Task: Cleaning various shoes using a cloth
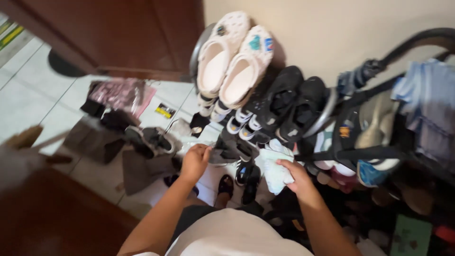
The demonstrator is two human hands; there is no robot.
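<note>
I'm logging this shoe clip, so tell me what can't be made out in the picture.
Head view only:
- left hand: fingers curl onto a dark shoe; grip hidden.
- right hand: holds a pale cloth; its kind is blurred.
- Lower right pile: dark, shadowed.
- Left edge: brown object blurred, cut off.

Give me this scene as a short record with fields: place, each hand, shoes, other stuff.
place: tiled floor by a beige wall, seen from above
left hand: on a dark shoe, fingers curled
right hand: gripping a pale cloth
shoes: white clogs leaning on the wall; black sneakers beside them
other: stroller at right with a blue cloth draped on it; pink bag on the floor at left; wooden door behind
</note>
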